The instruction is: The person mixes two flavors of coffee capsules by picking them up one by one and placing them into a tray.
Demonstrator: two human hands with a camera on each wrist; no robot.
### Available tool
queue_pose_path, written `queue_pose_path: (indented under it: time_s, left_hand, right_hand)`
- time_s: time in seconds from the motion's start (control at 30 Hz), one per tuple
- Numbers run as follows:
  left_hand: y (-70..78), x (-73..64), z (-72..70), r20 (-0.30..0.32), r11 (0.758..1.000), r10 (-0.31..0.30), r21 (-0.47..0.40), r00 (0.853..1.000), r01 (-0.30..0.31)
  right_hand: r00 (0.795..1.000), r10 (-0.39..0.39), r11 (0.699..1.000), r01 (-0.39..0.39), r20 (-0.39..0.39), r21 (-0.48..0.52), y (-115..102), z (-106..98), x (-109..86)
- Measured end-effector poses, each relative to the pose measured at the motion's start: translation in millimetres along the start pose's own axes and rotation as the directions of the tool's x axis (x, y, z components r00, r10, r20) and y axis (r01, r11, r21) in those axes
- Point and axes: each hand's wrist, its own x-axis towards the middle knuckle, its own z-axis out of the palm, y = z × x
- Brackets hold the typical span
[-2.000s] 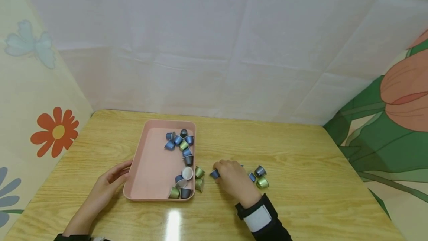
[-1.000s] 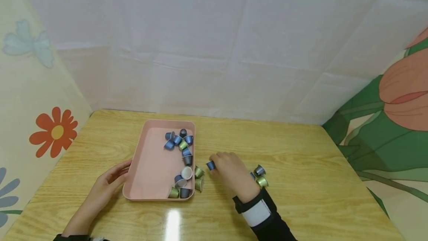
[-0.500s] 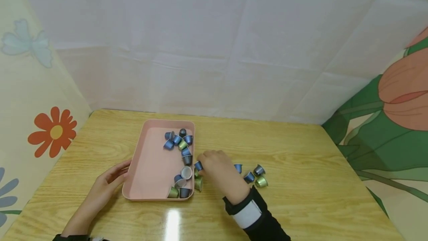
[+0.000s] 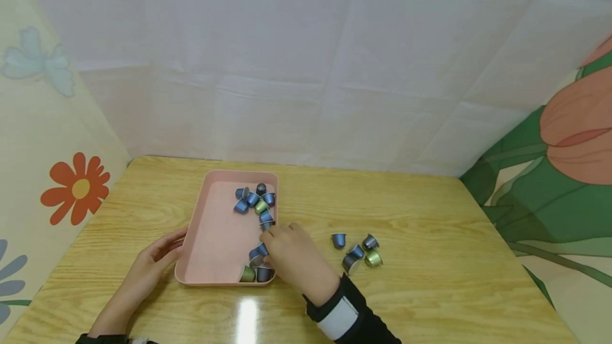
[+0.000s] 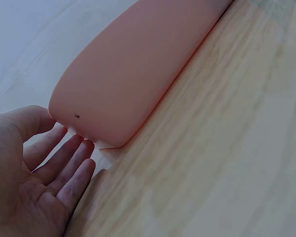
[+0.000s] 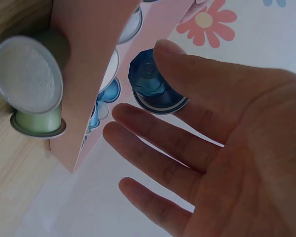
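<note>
I pinch a blue capsule (image 6: 147, 74) with my right hand (image 4: 298, 261) over the pink tray (image 4: 210, 227), just inside its right wall, the other fingers spread, probably so they don't crowd the grip. My left hand (image 4: 154, 260) lies against the opposite wall, fingers relaxed, likely to steady it. Pink bottom shows left of the capsules inside (image 4: 241, 206); outside, two green capsules (image 6: 38, 122) hug the right wall, leaving little room there
</note>
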Motion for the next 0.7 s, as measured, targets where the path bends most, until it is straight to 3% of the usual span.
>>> queue_pose_path:
  time_s: [0.7]
  left_hand:
    - [-0.7,-0.3,0.0,-0.001,1.000,-0.002,-0.006,1.000,0.002]
  right_hand:
    - [0.999,-0.006,1.000,0.007,-0.042,0.020,-10.1,4.5,-5.7]
